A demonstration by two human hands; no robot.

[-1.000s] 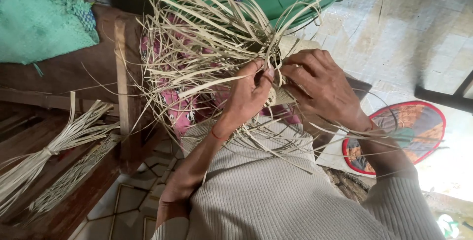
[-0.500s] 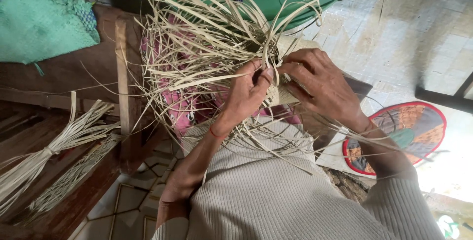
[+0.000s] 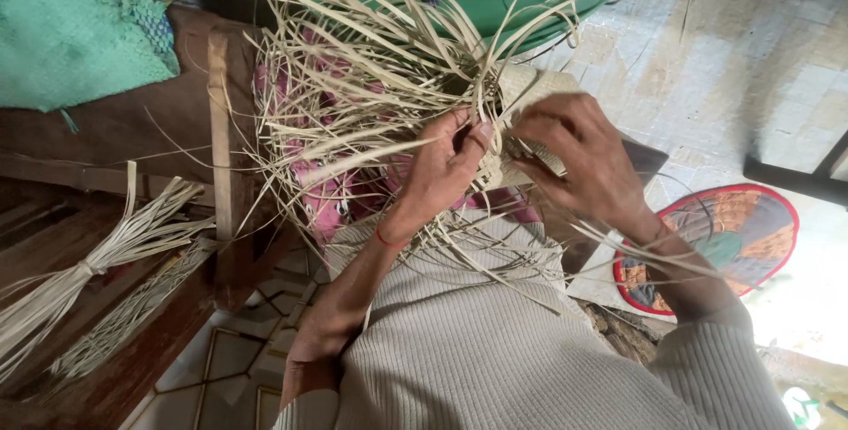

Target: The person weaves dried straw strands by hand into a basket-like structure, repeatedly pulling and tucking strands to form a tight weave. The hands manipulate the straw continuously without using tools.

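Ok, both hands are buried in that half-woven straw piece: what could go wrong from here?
The long loose strips fan out in all directions and cross each other, so the left hand could pick a wrong one or snag a neighbour. The right hand pinches only the edge of the woven panel; if it slips, the last rows might loosen. Thin strips bent sharply may crack.

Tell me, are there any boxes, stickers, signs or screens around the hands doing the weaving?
None that can be made out: no package, label, sign or screen.
The left hand and right hand hold a half-woven pale straw piece.
A round mat with a red rim and coloured patches lies on the floor; it is no sign.
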